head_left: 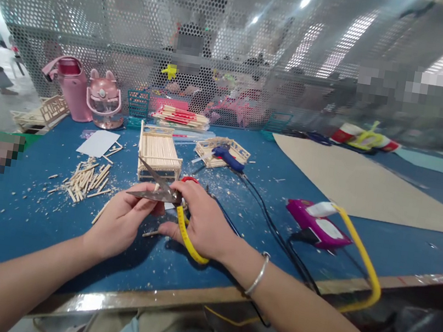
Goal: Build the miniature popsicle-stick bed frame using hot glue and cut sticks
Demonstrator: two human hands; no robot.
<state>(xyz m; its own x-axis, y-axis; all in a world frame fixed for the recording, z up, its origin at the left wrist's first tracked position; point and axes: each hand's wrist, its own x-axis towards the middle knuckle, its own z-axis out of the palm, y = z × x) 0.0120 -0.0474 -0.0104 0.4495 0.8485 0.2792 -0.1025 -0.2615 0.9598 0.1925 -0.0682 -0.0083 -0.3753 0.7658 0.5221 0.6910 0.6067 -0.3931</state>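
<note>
Trimming, by our reckoning, was the step in hand: just nearer us than the miniature stick bed (pixel 160 152), our right hand (pixel 205 220) curled round the scissors (pixel 152 195), blades apart, while our left hand (pixel 124 219) pinched a pale piece (pixel 157 187), mostly hidden, between its fingertips. The next move called, we judged, for a steady squeeze! Left of the bed, short sticks (pixel 88 182) littered our blue tabletop (pixel 43 245); right, a glue gun (pixel 228 159); behind, a perforated screen (pixel 123 12).

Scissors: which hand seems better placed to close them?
Probably the right hand: it holds the scissors by the handles, while the left hand is beside the open blades.
</note>
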